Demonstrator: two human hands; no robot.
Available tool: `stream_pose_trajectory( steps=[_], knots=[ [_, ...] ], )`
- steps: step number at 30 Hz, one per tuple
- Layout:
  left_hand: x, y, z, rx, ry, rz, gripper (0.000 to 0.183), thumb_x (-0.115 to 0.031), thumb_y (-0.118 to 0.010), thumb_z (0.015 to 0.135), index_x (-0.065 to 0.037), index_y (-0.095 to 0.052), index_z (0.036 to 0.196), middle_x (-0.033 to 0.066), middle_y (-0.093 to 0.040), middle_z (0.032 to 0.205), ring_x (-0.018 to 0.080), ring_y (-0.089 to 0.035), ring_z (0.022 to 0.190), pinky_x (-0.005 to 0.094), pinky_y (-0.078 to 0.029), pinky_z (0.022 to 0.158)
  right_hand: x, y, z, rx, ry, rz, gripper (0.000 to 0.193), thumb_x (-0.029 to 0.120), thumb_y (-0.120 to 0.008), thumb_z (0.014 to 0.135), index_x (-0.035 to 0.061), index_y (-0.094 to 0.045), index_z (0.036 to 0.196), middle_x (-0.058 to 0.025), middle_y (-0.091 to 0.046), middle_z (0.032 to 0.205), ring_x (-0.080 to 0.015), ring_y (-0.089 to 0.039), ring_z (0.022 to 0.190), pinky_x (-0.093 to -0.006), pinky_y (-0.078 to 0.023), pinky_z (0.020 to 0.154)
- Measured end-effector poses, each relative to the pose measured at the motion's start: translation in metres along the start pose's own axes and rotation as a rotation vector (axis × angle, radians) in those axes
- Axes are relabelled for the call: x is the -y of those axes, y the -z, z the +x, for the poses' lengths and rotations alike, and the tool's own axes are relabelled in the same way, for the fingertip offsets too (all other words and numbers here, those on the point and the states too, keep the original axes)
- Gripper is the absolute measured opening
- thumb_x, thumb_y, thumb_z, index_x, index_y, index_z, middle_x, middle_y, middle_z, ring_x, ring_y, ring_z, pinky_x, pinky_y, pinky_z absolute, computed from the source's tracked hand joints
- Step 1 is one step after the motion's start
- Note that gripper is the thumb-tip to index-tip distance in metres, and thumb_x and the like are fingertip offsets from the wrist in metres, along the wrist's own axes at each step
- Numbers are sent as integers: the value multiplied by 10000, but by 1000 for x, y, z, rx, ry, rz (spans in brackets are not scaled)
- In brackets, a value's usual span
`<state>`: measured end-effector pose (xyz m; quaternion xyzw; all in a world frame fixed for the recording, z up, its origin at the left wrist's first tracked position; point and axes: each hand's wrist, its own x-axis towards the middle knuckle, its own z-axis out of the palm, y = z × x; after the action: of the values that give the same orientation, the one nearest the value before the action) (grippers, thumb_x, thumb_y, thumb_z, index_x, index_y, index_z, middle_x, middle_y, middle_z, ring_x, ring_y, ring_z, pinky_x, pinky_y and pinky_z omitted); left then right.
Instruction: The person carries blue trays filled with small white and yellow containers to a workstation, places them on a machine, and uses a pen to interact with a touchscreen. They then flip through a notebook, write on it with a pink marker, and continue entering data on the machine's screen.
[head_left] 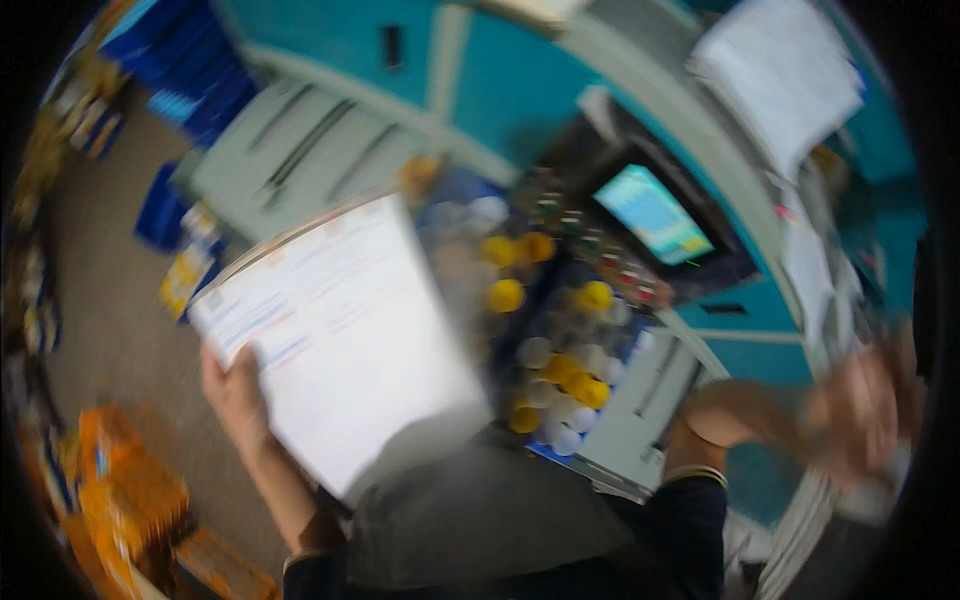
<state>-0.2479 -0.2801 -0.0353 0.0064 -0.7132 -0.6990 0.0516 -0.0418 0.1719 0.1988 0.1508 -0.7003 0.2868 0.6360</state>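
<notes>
My left hand (236, 398) grips the left edge of a white written sheet (365, 350), thumb on top and fingers underneath. The sheet has faint blue and reddish writing near its upper left, and a brownish edge shows along the top. A grey cap brim (480, 510) covers its lower end. My right hand (860, 420) is stretched out to the far right, beside hanging white papers (808, 270). Motion smears its fingers, so whether it holds anything cannot be made out.
Ahead stands a teal machine with a lit control screen (655, 213) and a row of buttons (605, 258). Trays of yellow and white round caps (575, 380) sit beyond the sheet. Blue crates (185, 65) are stacked at upper left; an orange wrapped bundle (130, 490) lies at lower left.
</notes>
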Motion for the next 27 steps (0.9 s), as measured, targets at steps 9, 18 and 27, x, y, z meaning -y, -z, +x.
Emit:
stream_pose_trajectory(
  steps=[9,18,27],
  knots=[
    [23,23,11,24,-16,-58,675,-273,-685,901,70,-405,1409,185,-570,1286,234,-564,1142,363,-426,986,-162,73,-41,186,-432,-1227,153,175,-655,902,100,-707,1025,-96,-710,949,-243,-659,825,-368,-497,703],
    [22,18,6,28,-11,-25,644,-258,-641,933,62,-378,1426,187,-540,1313,233,-539,1152,338,-417,983,-202,89,-44,454,-939,-1432,426,558,-561,892,171,-701,1003,-147,-720,915,-355,-670,919,-447,-518,771],
    [-3,7,5,64,-58,130,535,-209,-553,935,83,-447,1370,219,-546,1307,281,-546,1131,381,-436,959,-196,97,-38,164,-931,-1195,232,259,-630,824,64,-650,949,-139,-695,808,-250,-655,774,-350,-494,705]
  ],
)
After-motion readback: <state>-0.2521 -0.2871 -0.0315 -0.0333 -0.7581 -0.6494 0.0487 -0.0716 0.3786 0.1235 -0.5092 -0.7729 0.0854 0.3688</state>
